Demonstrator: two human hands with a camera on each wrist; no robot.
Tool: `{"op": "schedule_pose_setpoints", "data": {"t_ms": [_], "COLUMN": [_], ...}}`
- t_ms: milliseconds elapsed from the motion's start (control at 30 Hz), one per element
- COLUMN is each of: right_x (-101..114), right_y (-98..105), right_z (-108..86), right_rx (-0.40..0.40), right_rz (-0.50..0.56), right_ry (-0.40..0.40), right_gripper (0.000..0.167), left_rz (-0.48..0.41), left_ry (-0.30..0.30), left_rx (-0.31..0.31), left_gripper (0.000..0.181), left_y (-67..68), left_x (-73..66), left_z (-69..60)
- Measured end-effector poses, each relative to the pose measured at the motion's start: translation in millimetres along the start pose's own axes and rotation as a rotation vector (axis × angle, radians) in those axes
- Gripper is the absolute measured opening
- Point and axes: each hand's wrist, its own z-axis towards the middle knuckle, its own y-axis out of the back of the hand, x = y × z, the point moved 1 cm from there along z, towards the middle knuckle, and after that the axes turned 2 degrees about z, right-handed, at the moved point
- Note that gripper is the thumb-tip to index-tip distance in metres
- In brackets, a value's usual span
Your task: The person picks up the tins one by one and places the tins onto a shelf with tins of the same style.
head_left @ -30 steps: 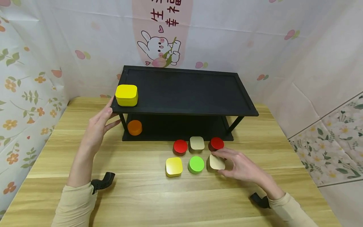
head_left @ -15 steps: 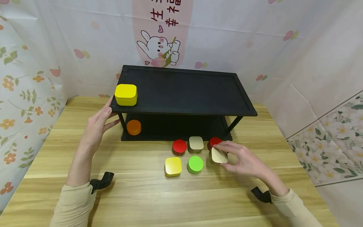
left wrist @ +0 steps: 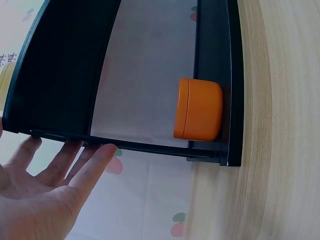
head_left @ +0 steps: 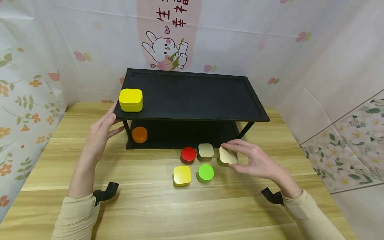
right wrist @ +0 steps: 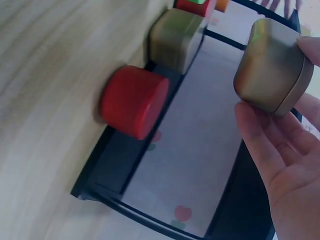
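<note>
1. The right hand pinches a beige container between thumb and fingers, in front of the right half of the black shelf; the right wrist view shows it raised off the wooden surface.
2. A seam runs around the held container near its top, its lid is on, and the contents are hidden.
3. The left hand has its fingers extended, touching the left end of the shelf, with the thumb at the front corner.
4. On the upper board, at the left, sits a large yellow container, lid on.
5. On the lower board, beside the left post, stands a round orange container, its lid seam plain in the left wrist view.
6. Along the shelf's front edge, on the surface, are a round red container, a second beige container just beside it, and another red container, seen in the right wrist view.
7. Nearer the person, a small yellow container and a round green container stand side by side, apart.
</note>
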Motion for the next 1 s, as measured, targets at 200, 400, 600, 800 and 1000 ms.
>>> {"op": "schedule_pose_setpoints", "data": {"t_ms": [200,400,600,800,1000], "right_x": [5,12,19,26,33], "right_y": [6,15,24,32,36], "right_z": [7.3,21.0,40.0,55.1,66.7], "right_rx": [-0.029,-0.033,-0.033,-0.046,-0.054], "right_rz": [0.012,0.026,0.04,0.055,0.075], "right_ry": [0.035,0.057,0.092,0.139,0.162], "right_gripper": [0.066,0.066,0.063,0.063,0.063], "left_rz": [0.014,0.009,-0.008,-0.013,-0.02], "left_ry": [-0.002,-0.004,-0.014,-0.013,-0.008], "left_rx": [-0.002,-0.01,-0.008,-0.006,-0.002], "left_gripper": [0.051,0.051,0.051,0.052,0.052], "left_y": [0.4,1.0,1.9,2.0,1.5], "left_x": [-0.8,-0.5,-0.3,-0.4,0.5], "left_z": [1.0,2.0,2.3,1.5,0.8]}}
